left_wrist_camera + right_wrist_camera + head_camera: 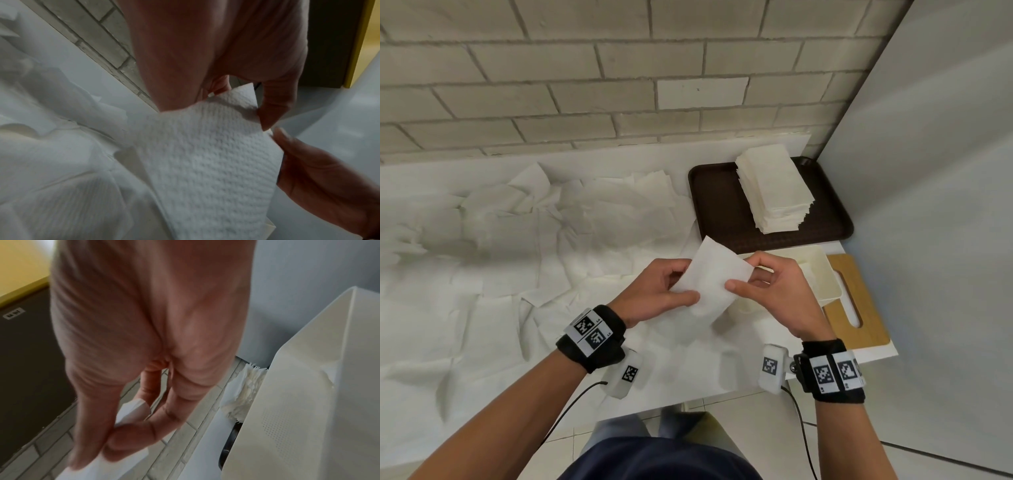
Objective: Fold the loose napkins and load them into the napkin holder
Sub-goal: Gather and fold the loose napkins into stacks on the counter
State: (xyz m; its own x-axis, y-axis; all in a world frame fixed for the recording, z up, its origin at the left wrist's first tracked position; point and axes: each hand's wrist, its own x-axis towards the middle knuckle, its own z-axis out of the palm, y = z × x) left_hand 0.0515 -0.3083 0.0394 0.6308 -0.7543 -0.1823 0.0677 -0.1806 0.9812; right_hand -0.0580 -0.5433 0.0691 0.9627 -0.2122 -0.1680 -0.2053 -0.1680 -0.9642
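- I hold one napkin [710, 277] in the air above the table [688, 373], just in front of me and beside the holder [825, 274].
- My left hand [654, 291] pinches the napkin's left edge, thumb on top, fingers curled behind.
- My right hand [777, 291] pinches the right edge the same way; the right wrist view shows thumb and forefinger closed on the paper.
- The napkin is thin embossed paper (the dimpled texture shows in the left wrist view). I judge it very light, soft and easy to tear or crumple.
- Recommended grip: at the edges and corners, with light pressure from the fingertips. A hard pull between the two hands is likely to rip it.
- It has no stiffness of its own, so I judge that a crease needs pressing flat.
- Loose napkins [517, 240] lie spread over the left part of the table, many overlapping.
- A stack [774, 192] of folded ones sits on the brown tray [715, 205] at the back right.
- The holder stands between the tray and a wooden board [859, 308]. Its contents are mostly hidden by my right hand.
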